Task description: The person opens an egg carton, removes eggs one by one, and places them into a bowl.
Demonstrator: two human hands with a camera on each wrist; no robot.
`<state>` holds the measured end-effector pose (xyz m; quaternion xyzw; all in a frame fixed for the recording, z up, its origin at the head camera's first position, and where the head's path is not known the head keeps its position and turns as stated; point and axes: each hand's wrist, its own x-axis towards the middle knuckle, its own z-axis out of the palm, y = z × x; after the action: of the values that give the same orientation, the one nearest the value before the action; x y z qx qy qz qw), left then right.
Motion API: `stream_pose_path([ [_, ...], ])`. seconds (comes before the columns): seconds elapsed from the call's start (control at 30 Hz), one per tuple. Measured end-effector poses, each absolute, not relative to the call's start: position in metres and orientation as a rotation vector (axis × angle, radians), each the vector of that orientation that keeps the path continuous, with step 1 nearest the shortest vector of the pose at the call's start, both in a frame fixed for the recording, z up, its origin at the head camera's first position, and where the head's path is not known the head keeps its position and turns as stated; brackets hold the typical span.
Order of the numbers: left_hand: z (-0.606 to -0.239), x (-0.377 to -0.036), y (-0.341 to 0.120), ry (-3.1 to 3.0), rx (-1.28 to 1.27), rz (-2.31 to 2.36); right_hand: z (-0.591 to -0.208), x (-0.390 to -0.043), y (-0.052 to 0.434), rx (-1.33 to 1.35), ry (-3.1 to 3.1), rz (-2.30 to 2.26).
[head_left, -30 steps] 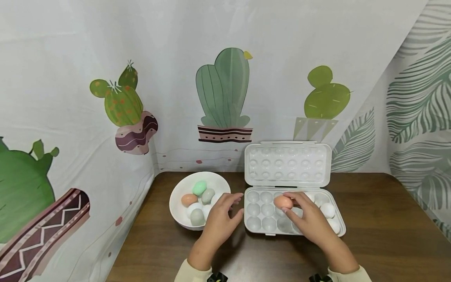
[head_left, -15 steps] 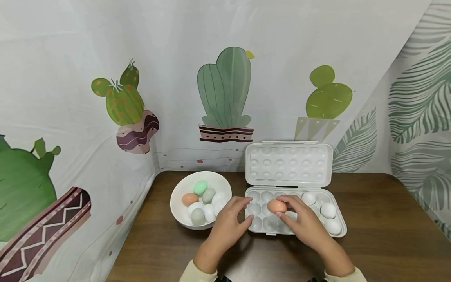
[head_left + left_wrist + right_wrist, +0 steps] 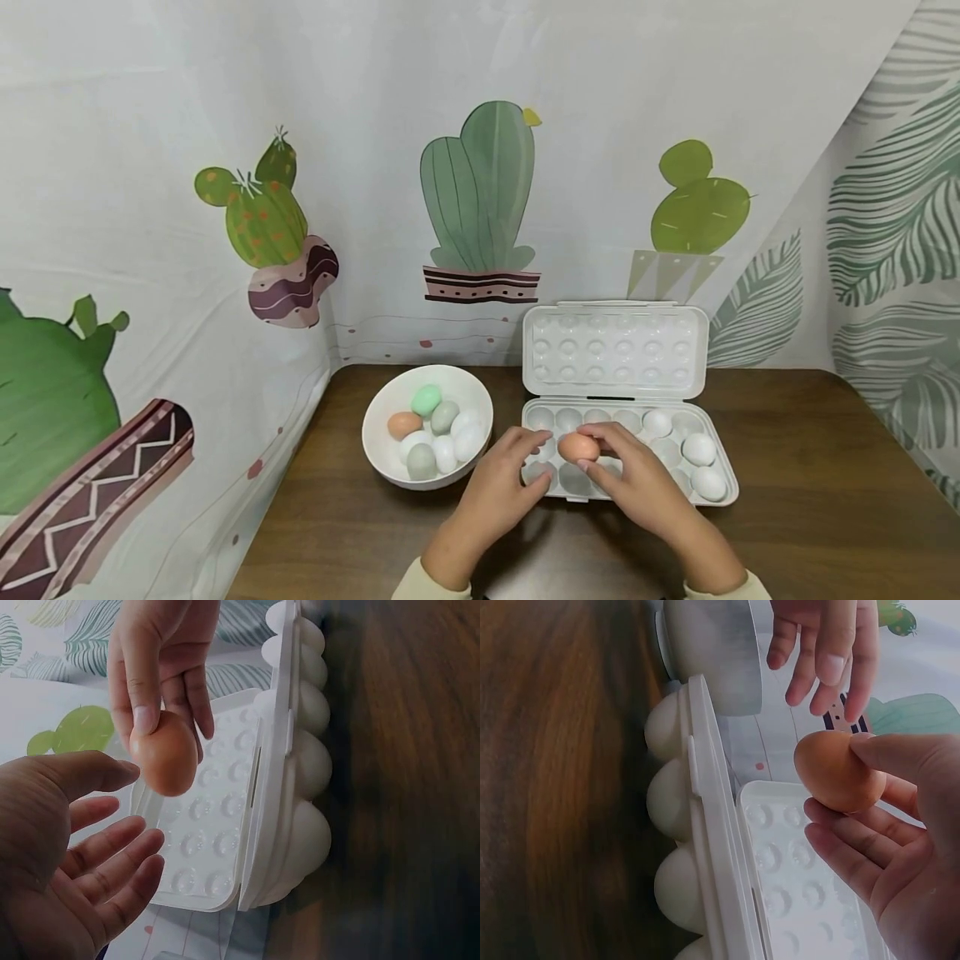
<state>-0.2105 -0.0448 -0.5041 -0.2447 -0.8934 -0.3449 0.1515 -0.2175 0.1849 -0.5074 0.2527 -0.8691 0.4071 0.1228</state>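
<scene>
The right hand (image 3: 637, 483) pinched the brown egg (image 3: 578, 447) and had carried it leftward over the egg tray (image 3: 716, 497), toward the left hand (image 3: 501, 492), which waited spread and empty beside the white bowl (image 3: 382, 467).

Cactus-print backdrop (image 3: 480, 200) behind brown wooden table (image 3: 825, 500). White bowl (image 3: 382, 454) holds mixed coloured eggs (image 3: 431, 429).

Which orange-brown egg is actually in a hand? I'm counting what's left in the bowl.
The orange-brown egg pinched in the right hand above the white plastic egg tray; the other orange egg lies in the white bowl.
</scene>
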Motion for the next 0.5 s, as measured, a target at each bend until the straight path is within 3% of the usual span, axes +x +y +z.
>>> stream_pose_path([
  [0.5,-0.509,-0.209,-0.039,-2.524,-0.79,-0.942,-0.514,-0.214,0.174,0.838,-2.502,1.211],
])
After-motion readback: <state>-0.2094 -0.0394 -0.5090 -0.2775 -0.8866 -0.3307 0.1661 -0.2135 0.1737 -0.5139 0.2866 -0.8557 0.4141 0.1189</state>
